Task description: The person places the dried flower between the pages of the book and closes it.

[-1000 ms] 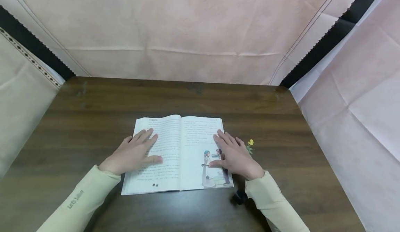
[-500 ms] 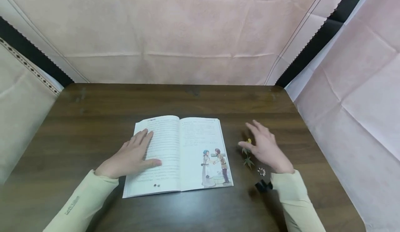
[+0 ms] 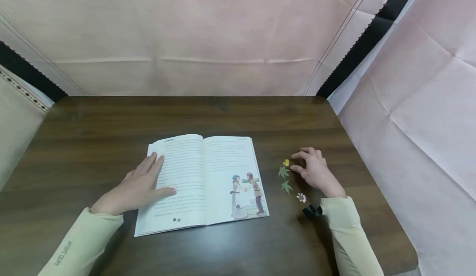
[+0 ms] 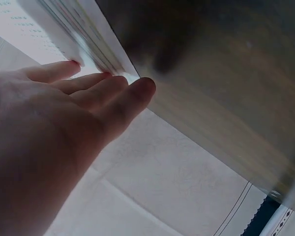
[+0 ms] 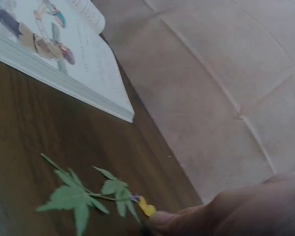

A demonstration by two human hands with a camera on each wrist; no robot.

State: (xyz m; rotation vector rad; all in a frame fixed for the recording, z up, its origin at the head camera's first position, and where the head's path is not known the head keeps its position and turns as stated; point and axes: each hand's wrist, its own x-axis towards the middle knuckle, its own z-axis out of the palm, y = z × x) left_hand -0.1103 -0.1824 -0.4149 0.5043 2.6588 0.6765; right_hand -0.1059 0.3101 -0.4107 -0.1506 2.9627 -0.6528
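My left hand rests with fingers spread on the left page of an open book. In the left wrist view its fingers lie along the edge of the page stack. Right of the book, my right hand is low over the table, thumb and index finger apart beside a small yellow flower. In the right wrist view a fingertip comes right up to the yellow petals. Just nearer than the flower lie two green leaves, an upper leaf and a lower leaf. A small white flower lies near the right wrist.
The dark wooden table ends at the back against a pale cloth wall. More cloth hangs along both sides. A small black device sits at the right wrist. The right page carries a drawing of two figures.
My right hand has left the right page and moved right to the yellow flower, its fingers bending more. The left hand stays on the left page. The camera view has shifted slightly.
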